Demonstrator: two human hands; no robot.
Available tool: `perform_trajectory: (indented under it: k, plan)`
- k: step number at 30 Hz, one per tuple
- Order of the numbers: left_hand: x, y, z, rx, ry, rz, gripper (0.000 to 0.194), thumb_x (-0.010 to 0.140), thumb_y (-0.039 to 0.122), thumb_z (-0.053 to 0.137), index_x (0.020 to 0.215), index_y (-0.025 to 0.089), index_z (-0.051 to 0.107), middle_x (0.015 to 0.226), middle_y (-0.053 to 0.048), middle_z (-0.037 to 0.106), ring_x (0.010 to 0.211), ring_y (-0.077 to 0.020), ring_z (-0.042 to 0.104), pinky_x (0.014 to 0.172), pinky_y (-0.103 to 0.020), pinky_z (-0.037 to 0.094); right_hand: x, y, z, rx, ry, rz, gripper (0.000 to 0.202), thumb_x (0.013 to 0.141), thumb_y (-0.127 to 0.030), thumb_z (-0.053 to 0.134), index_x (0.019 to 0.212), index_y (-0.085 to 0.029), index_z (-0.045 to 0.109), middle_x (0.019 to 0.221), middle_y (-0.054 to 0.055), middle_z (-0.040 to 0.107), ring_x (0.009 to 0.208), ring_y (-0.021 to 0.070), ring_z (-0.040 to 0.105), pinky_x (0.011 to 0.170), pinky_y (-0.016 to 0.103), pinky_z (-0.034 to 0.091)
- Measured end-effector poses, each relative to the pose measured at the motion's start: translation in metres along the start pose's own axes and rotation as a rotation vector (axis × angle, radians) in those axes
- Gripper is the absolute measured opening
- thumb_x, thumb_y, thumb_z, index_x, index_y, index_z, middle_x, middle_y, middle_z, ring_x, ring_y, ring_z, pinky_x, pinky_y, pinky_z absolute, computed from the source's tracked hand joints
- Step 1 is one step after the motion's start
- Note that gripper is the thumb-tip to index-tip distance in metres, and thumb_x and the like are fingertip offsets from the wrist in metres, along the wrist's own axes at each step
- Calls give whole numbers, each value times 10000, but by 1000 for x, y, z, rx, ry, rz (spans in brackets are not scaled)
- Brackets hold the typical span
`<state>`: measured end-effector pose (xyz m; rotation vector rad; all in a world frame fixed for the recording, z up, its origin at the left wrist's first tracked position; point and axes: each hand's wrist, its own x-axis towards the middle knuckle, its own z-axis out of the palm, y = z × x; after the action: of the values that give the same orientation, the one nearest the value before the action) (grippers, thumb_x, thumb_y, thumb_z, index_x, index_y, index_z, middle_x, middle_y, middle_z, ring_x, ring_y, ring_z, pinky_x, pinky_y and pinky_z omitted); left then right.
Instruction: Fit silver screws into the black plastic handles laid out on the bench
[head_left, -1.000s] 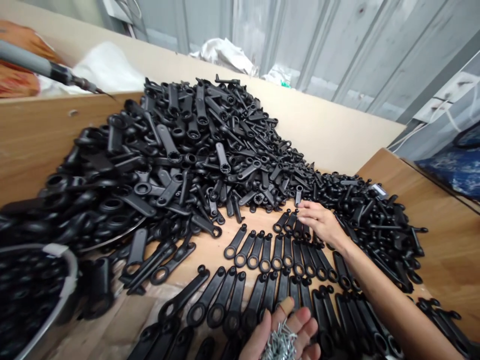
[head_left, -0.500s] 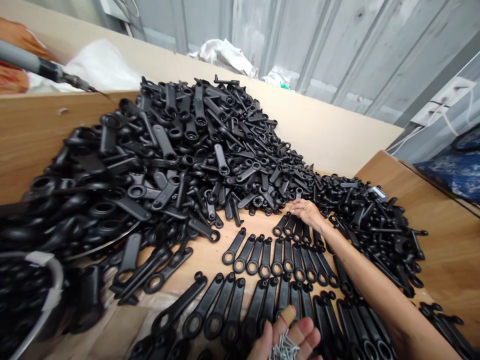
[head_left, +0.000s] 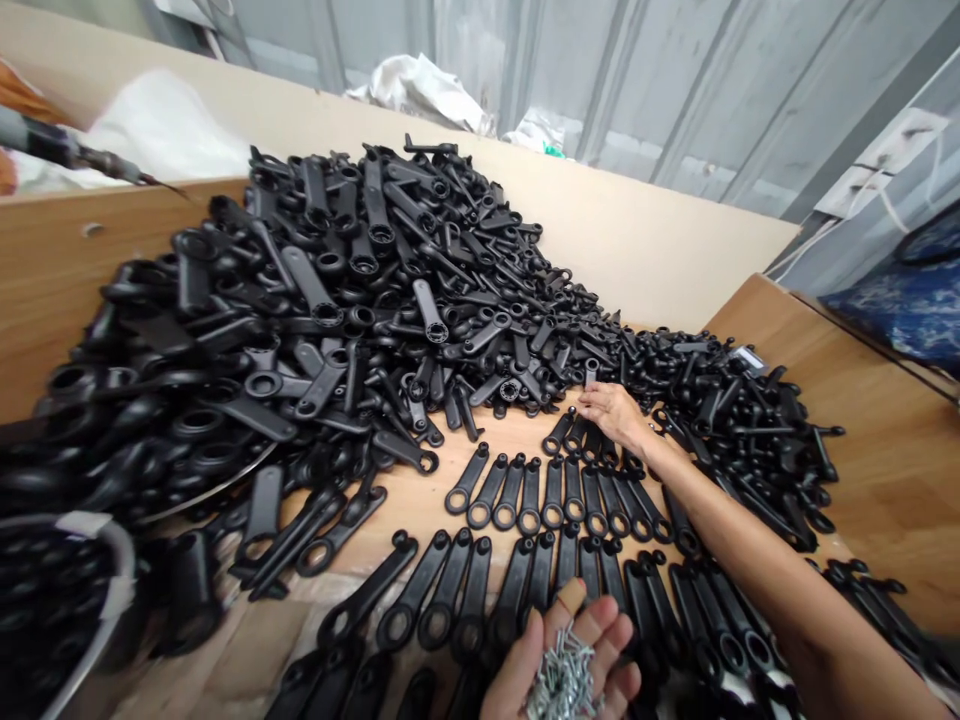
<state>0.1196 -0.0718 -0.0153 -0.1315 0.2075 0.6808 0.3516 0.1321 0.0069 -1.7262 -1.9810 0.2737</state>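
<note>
My left hand (head_left: 531, 655) is palm up and cupped at the bottom of the view, holding a heap of small silvery screws (head_left: 564, 672). A band of tape is around one finger. My right hand (head_left: 616, 415) reaches in from the right, its fingertips pinched over the knob end of a black crank handle (head_left: 559, 432) in the farthest row. Whatever the fingertips hold is too small to make out. Further crank handles (head_left: 529, 495) lie side by side in rows, ring ends toward me, beneath and around both hands.
A large pile of loose black crank handles (head_left: 360, 290) fills the back and left. A power screwdriver (head_left: 90, 155) hangs at upper left. A white-rimmed container (head_left: 124, 570) stands at lower left. Wooden boards (head_left: 877, 450) border the table (head_left: 450, 470).
The view has shifted slightly. My left hand has come further up into view, showing more of the screws. My right hand stays near the same farthest-row handles.
</note>
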Motion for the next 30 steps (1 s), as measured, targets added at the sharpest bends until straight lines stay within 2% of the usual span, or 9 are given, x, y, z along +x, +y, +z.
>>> perform_trajectory:
  k: [3, 5, 7, 10, 13, 17, 20, 25, 30]
  plan:
    - [-3, -4, 6, -74, 37, -9, 349, 802, 372, 412, 971, 171, 642, 1036, -82, 643, 1038, -243, 532, 937, -413, 328, -48, -32, -35, -39, 73, -141, 178, 752, -242, 545, 879, -193, 659, 1045, 51, 579, 1002, 213, 473, 900, 382, 351]
    - [-6, -9, 13, -69, 73, 3, 356, 809, 366, 412, 969, 142, 638, 1038, -103, 640, 1034, -253, 533, 941, -414, 324, -95, -60, -57, -33, 98, -242, 177, 791, -253, 511, 888, -181, 641, 1036, 62, 570, 1001, 203, 469, 890, 385, 364]
    - [-10, -15, 20, -41, 80, 7, 345, 817, 343, 413, 969, 120, 627, 1039, -118, 634, 1030, -251, 534, 944, -413, 321, -148, -89, -72, -30, 61, -304, 172, 812, -239, 485, 895, -180, 623, 1030, 67, 559, 1006, 198, 463, 879, 388, 378]
    - [-15, -28, 26, 2, 37, -22, 304, 827, 293, 409, 980, 109, 598, 1008, -110, 638, 982, -207, 556, 904, -359, 363, -220, -132, -82, -37, -14, -370, 171, 814, -212, 480, 932, -205, 604, 1082, 59, 533, 1058, 202, 432, 927, 409, 348]
    - [-25, -45, 26, 33, 47, -82, 271, 831, 265, 402, 957, 111, 586, 958, -80, 646, 979, -170, 549, 838, -283, 398, -269, -165, -84, -83, -114, -318, 159, 816, -213, 477, 929, -213, 588, 1159, 56, 486, 1125, 226, 367, 944, 420, 329]
    - [-48, -67, 24, 117, 139, -151, 280, 827, 260, 401, 998, 109, 564, 964, -71, 638, 1027, -157, 516, 834, -257, 393, -305, -185, -73, -143, -163, -251, 111, 796, -180, 482, 862, -188, 571, 1191, 66, 449, 1172, 275, 281, 945, 476, 289]
    - [-64, -75, 23, 151, 138, -167, 307, 833, 270, 387, 1054, 115, 533, 983, -60, 621, 994, -135, 526, 826, -233, 386, -321, -189, -59, -130, -151, -262, 98, 780, -143, 486, 829, -167, 568, 1130, 78, 482, 1139, 263, 311, 938, 466, 284]
    - [-79, -81, 20, 197, 119, -132, 290, 832, 294, 391, 1020, 129, 539, 938, -40, 609, 916, -108, 539, 785, -203, 383, -339, -191, -42, -89, -69, -330, 124, 774, -115, 461, 758, -156, 576, 1070, 83, 522, 1114, 264, 344, 896, 462, 310]
    - [-88, -88, 16, 81, 39, -169, 312, 832, 316, 390, 1003, 98, 533, 885, -41, 594, 767, -78, 545, 603, -155, 377, -350, -188, -38, -113, 48, -381, 212, 782, -94, 438, 922, -155, 586, 1118, 102, 528, 1129, 280, 341, 873, 464, 340]
